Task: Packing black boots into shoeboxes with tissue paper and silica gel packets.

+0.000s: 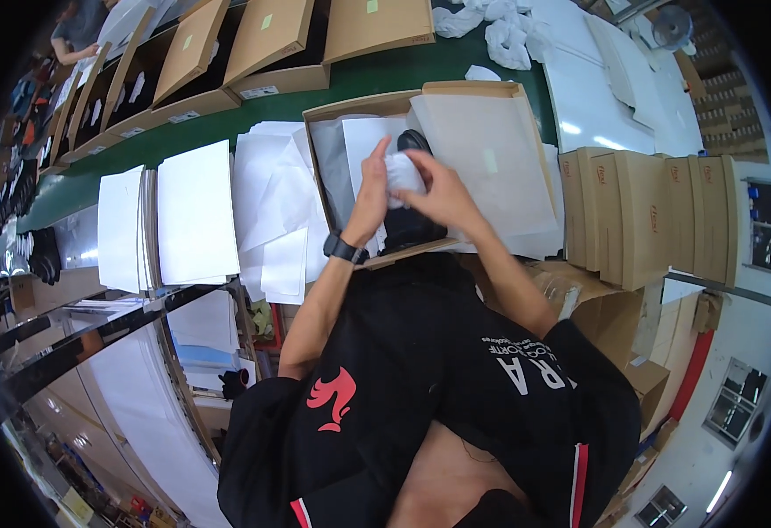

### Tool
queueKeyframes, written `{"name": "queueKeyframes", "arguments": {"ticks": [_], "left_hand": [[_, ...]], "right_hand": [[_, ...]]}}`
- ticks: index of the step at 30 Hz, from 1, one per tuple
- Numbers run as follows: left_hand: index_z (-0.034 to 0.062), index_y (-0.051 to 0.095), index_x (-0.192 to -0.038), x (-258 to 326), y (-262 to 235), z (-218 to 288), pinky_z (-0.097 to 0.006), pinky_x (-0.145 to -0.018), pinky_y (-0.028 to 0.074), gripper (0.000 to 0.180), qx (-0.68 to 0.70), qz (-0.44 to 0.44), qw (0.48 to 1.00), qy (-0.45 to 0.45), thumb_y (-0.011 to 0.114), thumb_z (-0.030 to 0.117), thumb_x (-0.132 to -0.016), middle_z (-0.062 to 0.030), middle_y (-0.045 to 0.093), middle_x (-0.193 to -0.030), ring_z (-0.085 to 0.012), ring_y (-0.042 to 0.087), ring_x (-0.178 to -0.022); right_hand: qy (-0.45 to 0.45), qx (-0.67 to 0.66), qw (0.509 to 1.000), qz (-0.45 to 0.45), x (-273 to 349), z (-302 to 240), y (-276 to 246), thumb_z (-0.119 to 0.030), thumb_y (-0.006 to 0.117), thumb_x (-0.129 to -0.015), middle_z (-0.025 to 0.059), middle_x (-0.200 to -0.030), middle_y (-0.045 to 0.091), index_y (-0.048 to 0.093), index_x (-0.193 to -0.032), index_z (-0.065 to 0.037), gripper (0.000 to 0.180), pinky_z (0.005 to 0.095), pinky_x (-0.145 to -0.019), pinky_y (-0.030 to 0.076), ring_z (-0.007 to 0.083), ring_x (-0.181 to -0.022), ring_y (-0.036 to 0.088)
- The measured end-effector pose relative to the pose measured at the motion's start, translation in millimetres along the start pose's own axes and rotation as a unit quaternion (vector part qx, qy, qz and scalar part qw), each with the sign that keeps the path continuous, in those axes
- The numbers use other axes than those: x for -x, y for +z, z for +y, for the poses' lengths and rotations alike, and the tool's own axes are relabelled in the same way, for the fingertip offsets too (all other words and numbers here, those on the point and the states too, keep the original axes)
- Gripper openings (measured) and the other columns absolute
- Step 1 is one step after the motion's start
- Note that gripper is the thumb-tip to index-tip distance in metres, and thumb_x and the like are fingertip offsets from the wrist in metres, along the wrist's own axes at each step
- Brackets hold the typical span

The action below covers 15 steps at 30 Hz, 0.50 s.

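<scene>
My left hand (370, 192), with a dark watch on the wrist, presses against the left side of a wad of white tissue paper (405, 176). Its fingers point up and away from me. My right hand (442, 195) curls round the wad's other side. Both hands are over an open cardboard shoebox (317, 176). Inside it lies a black shoe (416, 231), partly hidden by my hands, beside grey-white lining paper (337, 158). A second dark shape (413, 139) shows beyond my fingers. The box lid (486, 150), lined with pale paper, leans open on the right.
White sheets (193, 211) lie stacked to the left, with loose sheets (271, 176) nearer the box. Open shoeboxes (271, 40) line the far side of the green table (376, 84). Closed boxes (636, 216) stand at right. Crumpled tissue (508, 40) lies beyond. Another person (76, 40) is far left.
</scene>
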State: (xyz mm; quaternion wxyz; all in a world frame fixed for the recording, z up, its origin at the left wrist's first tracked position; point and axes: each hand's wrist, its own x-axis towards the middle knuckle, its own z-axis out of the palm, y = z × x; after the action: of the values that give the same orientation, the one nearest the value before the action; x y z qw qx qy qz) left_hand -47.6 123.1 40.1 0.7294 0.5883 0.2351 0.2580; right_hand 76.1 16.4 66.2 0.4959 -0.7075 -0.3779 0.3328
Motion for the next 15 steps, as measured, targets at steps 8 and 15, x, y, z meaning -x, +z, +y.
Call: {"name": "queueKeyframes", "arguments": {"ticks": [8, 15], "left_hand": [[0.013, 0.032, -0.155, 19, -55, -14, -0.047, -0.112, 0.033, 0.071, -0.645, 0.239, 0.724, 0.052, 0.059, 0.045, -0.097, -0.0287, 0.035, -0.149, -0.0391, 0.039, -0.137], [0.0065, 0.045, -0.147, 54, -84, -33, -0.042, -0.091, 0.05, 0.054, -0.27, 0.204, 0.934, -0.113, 0.055, 0.033, -0.101, -0.0295, 0.068, -0.112, -0.0425, 0.066, -0.104]], "right_hand": [[-0.26, 0.52, 0.814, -0.006, -156, 68, -32, -0.012, 0.07, -0.078, 0.01, -0.107, 0.066, 0.059, -0.112, -0.009, 0.036, 0.0435, -0.094, 0.044, 0.0289, -0.105, 0.063], [-0.235, 0.612, 0.755, 0.019, -148, 69, -11, -0.009, 0.058, -0.086, 0.0073, -0.106, 0.064, 0.065, -0.103, -0.009, 0.019, 0.0474, -0.104, 0.036, 0.0259, -0.107, 0.061]]}}
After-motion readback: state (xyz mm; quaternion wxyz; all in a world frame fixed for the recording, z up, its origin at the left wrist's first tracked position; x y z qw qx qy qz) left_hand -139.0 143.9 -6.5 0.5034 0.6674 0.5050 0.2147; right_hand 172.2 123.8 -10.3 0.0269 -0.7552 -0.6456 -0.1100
